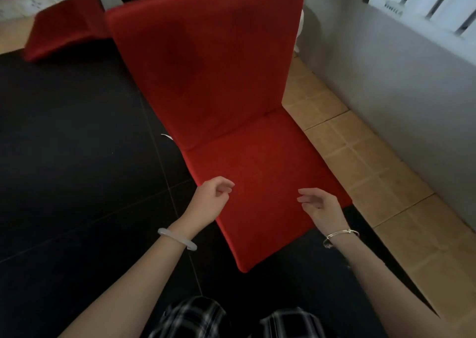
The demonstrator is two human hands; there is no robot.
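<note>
We look down on a red chair (260, 167) whose seat and tall backrest (206, 62) are wrapped in smooth red fabric. The chair stands right in front of us, partly on the black floor tiles (77, 157) and partly on the tan floor tiles (373, 172), with its backrest tilted away from us.

Our left hand (211, 199) is at the seat's left edge, near the front. Its fingers are loosely curled, with the thumb and forefinger close together, and it grasps nothing. Our right hand (320, 206) is over the seat's right side, near the front. Its fingers are relaxed, slightly bent and pointing toward the left hand, and it too has hold of nothing. We cannot tell whether either hand rests on the fabric or hangs just above it. The two hands are apart, with bare red seat between them.

A white bangle (177, 238) circles our left wrist and a thin silver bracelet (341, 234) our right. Plaid cloth (195, 317) shows at the bottom edge, between our forearms.

A second red chair (59, 36) stands at the upper left, beyond the first. To the right, a grey wall (386, 85) runs along the tan tiles, with a white radiator (425, 5) above it.
</note>
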